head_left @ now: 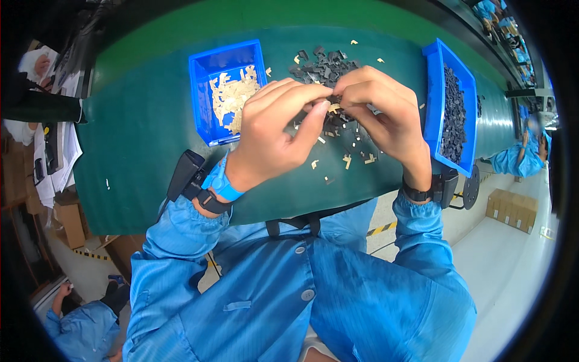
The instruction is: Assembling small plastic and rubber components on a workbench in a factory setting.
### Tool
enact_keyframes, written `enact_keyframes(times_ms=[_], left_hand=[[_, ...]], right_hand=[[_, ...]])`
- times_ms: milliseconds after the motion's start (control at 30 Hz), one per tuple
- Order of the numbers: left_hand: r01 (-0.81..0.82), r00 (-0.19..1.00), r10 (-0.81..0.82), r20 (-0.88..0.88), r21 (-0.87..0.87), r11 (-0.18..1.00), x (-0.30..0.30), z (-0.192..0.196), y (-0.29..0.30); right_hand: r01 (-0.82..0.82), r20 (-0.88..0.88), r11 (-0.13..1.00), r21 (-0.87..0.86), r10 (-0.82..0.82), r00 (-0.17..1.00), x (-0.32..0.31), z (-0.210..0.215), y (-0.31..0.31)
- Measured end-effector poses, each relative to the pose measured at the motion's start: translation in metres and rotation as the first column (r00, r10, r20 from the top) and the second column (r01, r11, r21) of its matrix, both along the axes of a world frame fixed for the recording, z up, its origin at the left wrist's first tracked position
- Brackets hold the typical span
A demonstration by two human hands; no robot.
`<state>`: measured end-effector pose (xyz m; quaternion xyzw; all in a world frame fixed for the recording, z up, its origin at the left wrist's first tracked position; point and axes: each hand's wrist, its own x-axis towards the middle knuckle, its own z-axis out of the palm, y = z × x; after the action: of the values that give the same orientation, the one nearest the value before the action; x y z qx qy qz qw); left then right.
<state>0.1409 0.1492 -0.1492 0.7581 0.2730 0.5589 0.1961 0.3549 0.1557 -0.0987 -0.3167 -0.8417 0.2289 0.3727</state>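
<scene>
My left hand (278,123) and my right hand (386,111) meet fingertip to fingertip above the table, both pinched closed. Between them shows a small dark plastic part (334,99), largely covered by the fingers. A small beige piece (335,108) shows just below it; whether the two are joined I cannot tell. Beyond and under the hands lies a loose heap of dark plastic parts (329,65). Several L-shaped beige pieces (347,161) are scattered on the near side of the heap.
A blue bin (198,90) of beige pieces stands on the left of the green table (139,175). On the right, another blue bin (433,102) holds many dark parts. Papers (63,151) lie at the far left. Other people in blue work at both sides; cardboard boxes (511,210) stand on the floor.
</scene>
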Motion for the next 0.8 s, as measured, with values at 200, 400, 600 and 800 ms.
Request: enact_keyframes(times_ms=[200,400,600,800], left_hand=[[0.049,0.989,-0.017,0.147,-0.221,0.974,-0.005,0.007,0.002],[0.148,0.984,-0.106,0.145,-0.325,0.934,-0.008,0.008,0.003],[0.201,0.978,-0.157,0.139,-0.406,0.892,-0.011,0.008,0.003],[0.208,0.975,-0.156,0.156,-0.414,0.886,-0.009,0.007,0.002]], right_hand=[[-0.068,0.07,0.97,0.235,0.052,0.996,-0.008,0.001,0.016],[-0.025,-0.073,0.937,0.348,0.054,0.996,-0.004,-0.017,0.017],[-0.06,-0.059,0.921,0.386,0.09,0.994,0.002,-0.015,0.011],[-0.05,0.065,0.901,0.431,0.024,0.998,0.017,-0.003,0.0]])
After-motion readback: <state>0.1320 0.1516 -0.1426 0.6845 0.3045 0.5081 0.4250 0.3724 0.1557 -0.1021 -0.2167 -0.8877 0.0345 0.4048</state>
